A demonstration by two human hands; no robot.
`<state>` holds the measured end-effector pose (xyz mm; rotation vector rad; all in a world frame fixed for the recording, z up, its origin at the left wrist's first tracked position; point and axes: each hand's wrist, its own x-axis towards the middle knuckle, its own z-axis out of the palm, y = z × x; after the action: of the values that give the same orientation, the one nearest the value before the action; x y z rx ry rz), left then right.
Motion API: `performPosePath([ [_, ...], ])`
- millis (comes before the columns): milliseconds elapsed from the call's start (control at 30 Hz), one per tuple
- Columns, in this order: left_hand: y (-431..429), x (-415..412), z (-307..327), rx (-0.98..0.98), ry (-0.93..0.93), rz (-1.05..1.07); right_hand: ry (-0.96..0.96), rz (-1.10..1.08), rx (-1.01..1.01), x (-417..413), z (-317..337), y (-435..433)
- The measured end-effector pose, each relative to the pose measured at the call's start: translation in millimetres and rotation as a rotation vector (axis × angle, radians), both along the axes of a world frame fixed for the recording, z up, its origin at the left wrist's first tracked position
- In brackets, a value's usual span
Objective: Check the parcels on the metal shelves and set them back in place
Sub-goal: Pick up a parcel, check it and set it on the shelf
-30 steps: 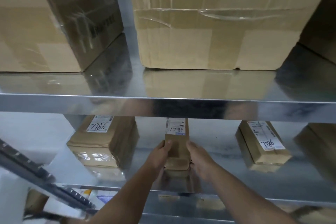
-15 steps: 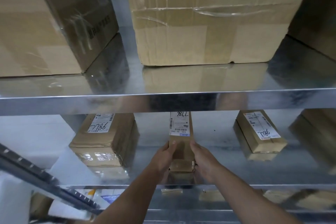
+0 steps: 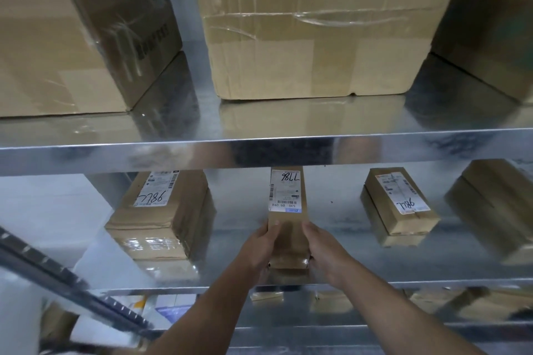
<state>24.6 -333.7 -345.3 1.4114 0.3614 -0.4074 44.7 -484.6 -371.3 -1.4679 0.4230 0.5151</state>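
shelf lip [image 3: 403, 147] over end of parcel [image 3: 288, 235]

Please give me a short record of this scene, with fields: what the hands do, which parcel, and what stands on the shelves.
Left hand: grips the narrow parcel on its left side
Right hand: grips the same parcel on its right side
Narrow parcel: over the lower shelf, label facing up
Neighbours: left parcel and right parcel, both labelled, untouched
Upper shelf: large cartons
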Motion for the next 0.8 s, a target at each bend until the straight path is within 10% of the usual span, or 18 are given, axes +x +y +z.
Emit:
performPosePath([
  [800, -17, -8, 9, 0.084, 0.044, 0.117, -0.007, 0.032, -0.08, 0, 6, -17],
])
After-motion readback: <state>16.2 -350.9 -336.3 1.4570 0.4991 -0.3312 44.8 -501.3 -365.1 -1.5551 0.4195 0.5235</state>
